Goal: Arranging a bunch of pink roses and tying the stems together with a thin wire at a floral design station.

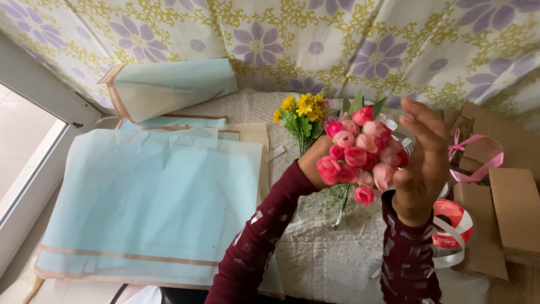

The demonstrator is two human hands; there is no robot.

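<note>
Pink and red artificial rosebud bunch (363, 152) sits raised above the white lace-covered desk (326, 259), seen from the head camera. Left hand (315, 160) has its grip closed around the bunch from behind, mostly hidden by the blooms. Right hand (422, 163) is beside the blooms with fingers spread wide, its grip holding nothing. Just behind stands a yellow artificial flower sprig (301, 110). Large pale blue wrapping paper sheet (152, 202) lies to the left; a red ribbon spool (453, 222) rests near the right wrist.
</note>
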